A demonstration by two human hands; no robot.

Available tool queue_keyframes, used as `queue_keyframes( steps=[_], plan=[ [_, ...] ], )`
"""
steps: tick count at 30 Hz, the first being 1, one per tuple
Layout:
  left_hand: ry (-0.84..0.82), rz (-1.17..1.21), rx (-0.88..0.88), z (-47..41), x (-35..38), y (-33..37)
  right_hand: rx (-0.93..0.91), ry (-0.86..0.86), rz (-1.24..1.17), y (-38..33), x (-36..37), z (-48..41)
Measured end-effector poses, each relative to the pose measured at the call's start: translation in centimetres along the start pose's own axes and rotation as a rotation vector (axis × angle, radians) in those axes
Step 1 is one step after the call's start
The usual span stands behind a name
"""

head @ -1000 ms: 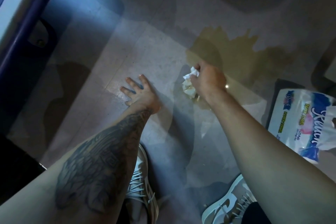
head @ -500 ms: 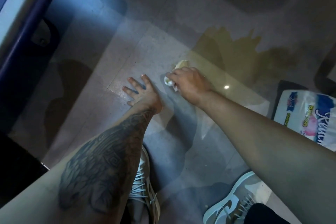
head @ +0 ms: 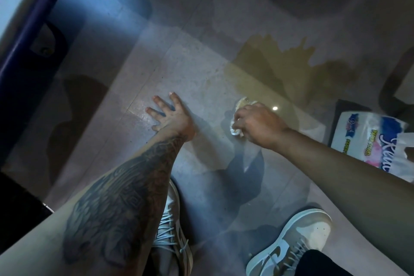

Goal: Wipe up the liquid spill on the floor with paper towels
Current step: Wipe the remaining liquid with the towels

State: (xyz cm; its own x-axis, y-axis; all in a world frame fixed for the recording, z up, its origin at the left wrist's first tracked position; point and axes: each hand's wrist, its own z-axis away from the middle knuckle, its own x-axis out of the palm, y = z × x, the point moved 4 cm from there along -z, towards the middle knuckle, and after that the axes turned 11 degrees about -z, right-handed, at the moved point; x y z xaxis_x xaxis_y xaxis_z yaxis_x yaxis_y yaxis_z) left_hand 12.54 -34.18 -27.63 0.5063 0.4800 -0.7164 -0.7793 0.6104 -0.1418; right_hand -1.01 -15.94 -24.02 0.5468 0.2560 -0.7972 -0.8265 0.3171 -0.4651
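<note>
1. We are in the middle of the wiping step: our right hand (head: 257, 124) presses a crumpled wad of paper towel (head: 237, 116) onto the floor (head: 190, 69), at the near-left edge of the yellowish liquid spill (head: 280, 74).

2. The spill lies ahead and to the right of the wad and reaches away toward the dark far side of the floor. Most of it looks unwiped, so we judge the task far from done.

3. The right hand's fingers (head: 240, 119) are curled tight around the wad, bunching it against the floor. Only 2 bits of towel show, one beyond the knuckles and one under the fingertips. The towel looks stained and damp.

4. Our left hand (head: 170, 114) lies flat on dry floor, well to the left of the spill, fingers spread. It holds nothing and seems to prop our weight as we crouch.

5. The next move, as we judge it, calls for pushing the wad forward and right into the main pool. Since the wad seems soaked, a fresh sheet may soon be needed.

6. The paper towel pack (head: 367, 141) lies on the floor to the right, just beside our right forearm and within easy reach.

7. Our 2 sneakers (head: 291, 237) stand close to the wet patch, so slipping is a risk.
</note>
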Motion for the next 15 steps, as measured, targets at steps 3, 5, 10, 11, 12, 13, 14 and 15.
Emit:
queue_keyframes(
  steps=[3, 5, 10, 11, 12, 13, 14, 15],
  plan=[
    [0.006, 0.011, -0.003, 0.1, -0.2, 0.2, 0.056, 0.155, -0.161, -0.7, -2.9, -0.9],
    [0.001, 0.021, -0.004, 0.2, -0.2, 0.0, 0.157, 0.295, -0.263, -0.9, -5.5, -2.6],
    [-0.037, 0.027, -0.021, 0.3, -0.2, 0.3, 0.284, 0.376, -0.31, -0.6, -9.3, -9.9],
    [-0.045, 0.05, -0.04, 0.4, -0.3, 0.4, 0.296, 0.356, -0.305, -0.5, -9.3, -11.1],
    [-0.038, 0.058, -0.053, 0.4, -0.2, 0.4, 0.318, 0.313, -0.292, -0.6, -8.9, -12.1],
    [-0.023, 0.055, -0.048, 0.4, -0.3, 0.3, 0.33, 0.263, -0.261, -0.6, -8.0, -13.0],
    [-0.009, 0.045, -0.032, 0.3, -0.2, 0.5, 0.345, 0.205, -0.223, -0.8, -7.0, -13.5],
    [-0.006, 0.051, -0.023, 0.2, 0.0, 0.5, 0.351, 0.166, -0.201, -0.8, -5.8, -13.9]
  ],
)
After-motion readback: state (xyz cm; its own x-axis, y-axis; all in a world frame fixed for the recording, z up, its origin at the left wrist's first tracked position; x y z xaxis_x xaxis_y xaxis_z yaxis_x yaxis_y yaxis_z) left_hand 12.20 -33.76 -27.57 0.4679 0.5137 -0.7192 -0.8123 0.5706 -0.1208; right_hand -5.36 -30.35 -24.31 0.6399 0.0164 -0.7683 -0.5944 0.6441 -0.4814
